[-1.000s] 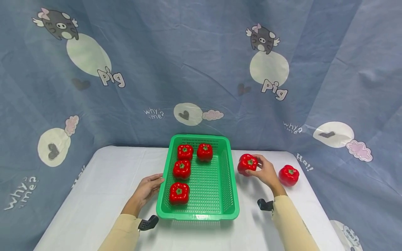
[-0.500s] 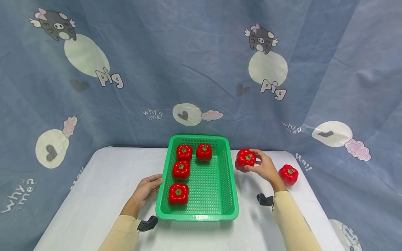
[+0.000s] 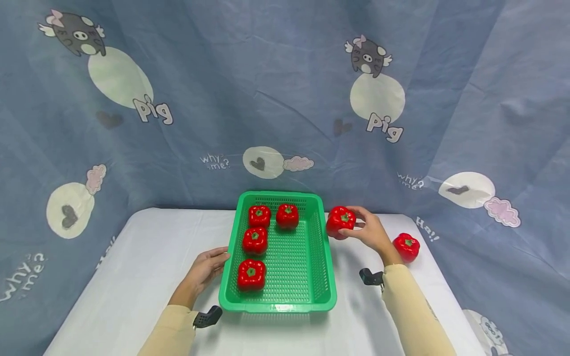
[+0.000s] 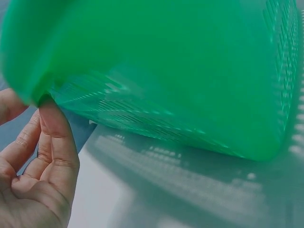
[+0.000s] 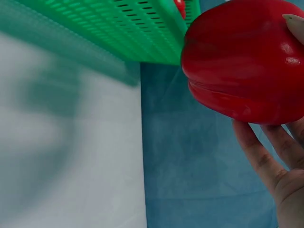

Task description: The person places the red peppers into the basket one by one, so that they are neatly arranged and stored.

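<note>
In the head view my right hand [image 3: 371,233] holds a glossy red bell pepper [image 3: 340,222] between thumb and fingers, raised just outside the right rim of a green plastic basket [image 3: 329,277]. The right wrist view shows this bell pepper [image 5: 242,61] up close, its side near the basket wall [image 5: 128,28], with fingertips under it. My left hand [image 3: 206,271] pinches the basket's left rim; in the left wrist view the fingers [image 4: 59,137] meet the lip of the rim [image 4: 33,90]. Inside the basket are several red bell peppers, among them a front one [image 3: 251,275] and a back right one [image 3: 287,216].
One more red bell pepper [image 3: 406,247] lies on the white table [image 3: 178,232] at the right, beside my right forearm. A blue patterned cloth [image 3: 285,99] hangs behind the table's back edge. A small black device [image 3: 207,316] sits on each wrist.
My right hand has lifted the bell pepper off the table and carried it left and up to the basket's right rim. The left hand stays at the left rim.
</note>
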### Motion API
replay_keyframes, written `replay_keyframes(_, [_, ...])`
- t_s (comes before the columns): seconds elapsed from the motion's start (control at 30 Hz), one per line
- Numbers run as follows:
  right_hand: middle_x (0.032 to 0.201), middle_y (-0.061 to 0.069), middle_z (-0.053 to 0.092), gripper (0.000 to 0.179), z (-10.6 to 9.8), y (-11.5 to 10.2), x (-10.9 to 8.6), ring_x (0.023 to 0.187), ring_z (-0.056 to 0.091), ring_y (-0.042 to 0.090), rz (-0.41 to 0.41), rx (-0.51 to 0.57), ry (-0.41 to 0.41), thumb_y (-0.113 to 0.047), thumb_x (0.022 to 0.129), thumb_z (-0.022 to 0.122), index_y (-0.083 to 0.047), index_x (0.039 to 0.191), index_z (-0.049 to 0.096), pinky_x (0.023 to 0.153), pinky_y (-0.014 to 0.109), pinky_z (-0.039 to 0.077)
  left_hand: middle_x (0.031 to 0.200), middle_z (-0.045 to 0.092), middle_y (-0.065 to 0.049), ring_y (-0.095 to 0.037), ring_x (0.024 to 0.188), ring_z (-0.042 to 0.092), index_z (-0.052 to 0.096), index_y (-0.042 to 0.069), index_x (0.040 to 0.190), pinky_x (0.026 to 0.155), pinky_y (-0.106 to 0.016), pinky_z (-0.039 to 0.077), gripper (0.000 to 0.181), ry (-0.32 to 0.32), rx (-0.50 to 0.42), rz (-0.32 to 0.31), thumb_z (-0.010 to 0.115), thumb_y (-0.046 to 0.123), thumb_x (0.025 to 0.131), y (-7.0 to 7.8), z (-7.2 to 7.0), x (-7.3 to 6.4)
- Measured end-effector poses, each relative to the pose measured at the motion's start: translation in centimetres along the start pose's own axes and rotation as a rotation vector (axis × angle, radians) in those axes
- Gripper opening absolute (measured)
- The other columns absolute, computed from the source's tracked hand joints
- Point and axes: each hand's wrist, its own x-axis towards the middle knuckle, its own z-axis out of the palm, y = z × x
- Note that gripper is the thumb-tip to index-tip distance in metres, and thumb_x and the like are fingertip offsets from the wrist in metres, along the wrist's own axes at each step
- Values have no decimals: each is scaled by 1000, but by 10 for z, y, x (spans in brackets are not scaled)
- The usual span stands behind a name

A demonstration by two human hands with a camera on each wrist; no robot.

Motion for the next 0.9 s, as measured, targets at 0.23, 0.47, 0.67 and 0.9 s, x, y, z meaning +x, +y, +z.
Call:
replay_keyframes(0.23, [134, 19, 51, 68, 6, -8, 4, 119, 52, 38, -49, 25, -11, -16, 78, 81, -1, 136, 48, 93, 48, 50, 104, 69, -2, -8, 89, 66, 44, -11, 135, 79, -23, 55, 50, 5, -15, -4, 61, 10, 93, -1, -2, 0])
replay_keyframes(0.47, [132, 18, 53, 67, 14, -12, 7, 118, 53, 37, -58, 19, -21, -16, 78, 81, -3, 135, 50, 91, 47, 52, 107, 69, -4, -8, 89, 67, 44, -13, 134, 78, -23, 55, 49, -8, -8, 24, 60, 10, 94, -1, -1, 1])
replay_keyframes(0.67, [133, 18, 53, 68, 20, -16, 10, 118, 52, 38, -63, 29, -40, -15, 76, 81, -2, 135, 50, 91, 48, 52, 108, 68, -5, -8, 89, 67, 45, -11, 134, 79, -24, 55, 49, 6, -10, 6, 61, 10, 93, 0, 0, 2])
replay_keyframes(0.9, [131, 18, 54, 64, 29, -20, 17, 116, 55, 38, -82, 43, -53, -12, 77, 80, -1, 133, 51, 91, 46, 52, 110, 68, -6, -8, 92, 66, 43, -12, 135, 82, -24, 55, 51, -2, -5, 7, 61, 12, 94, -1, -2, 2])
